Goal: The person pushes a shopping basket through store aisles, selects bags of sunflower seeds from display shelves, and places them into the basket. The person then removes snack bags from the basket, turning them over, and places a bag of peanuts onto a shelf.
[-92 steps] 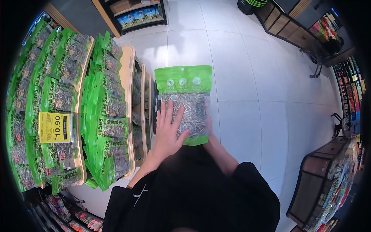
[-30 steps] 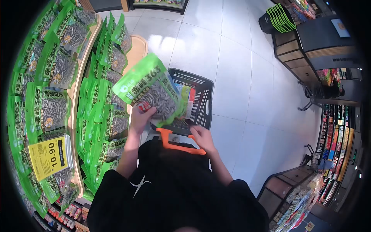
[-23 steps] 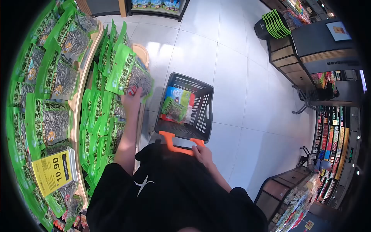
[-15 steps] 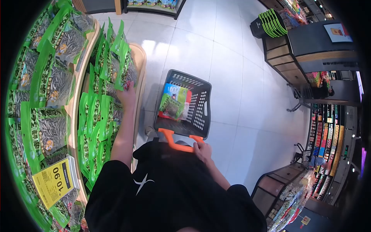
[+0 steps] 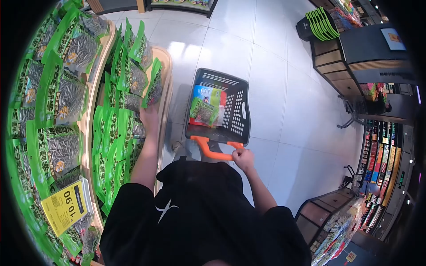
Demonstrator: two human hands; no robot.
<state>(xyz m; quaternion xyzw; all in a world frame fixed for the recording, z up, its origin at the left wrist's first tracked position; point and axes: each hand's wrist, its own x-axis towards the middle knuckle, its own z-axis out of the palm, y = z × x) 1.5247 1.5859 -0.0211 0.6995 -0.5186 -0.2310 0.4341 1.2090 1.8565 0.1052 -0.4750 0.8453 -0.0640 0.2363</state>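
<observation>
My left hand is at the edge of the wooden shelf, closed on the bottom of a green bag of seeds. That bag stands tilted beside other green bags in the row. The fingertips are partly hidden behind it. My right hand is wrapped round the right part of the orange handle of a dark grey basket. Inside the basket lie a small green bag of seeds and a red and blue package.
More green bags fill the shelf at the left, with a yellow price sign in front. Stacked baskets with green handles stand at the upper right. A counter is at the lower right. My shoe shows beside the basket.
The bag in my left hand has gone from above the basket leftward to the shelf row. My right hand, free of the bag seen earlier, has closed on the basket's handle.
</observation>
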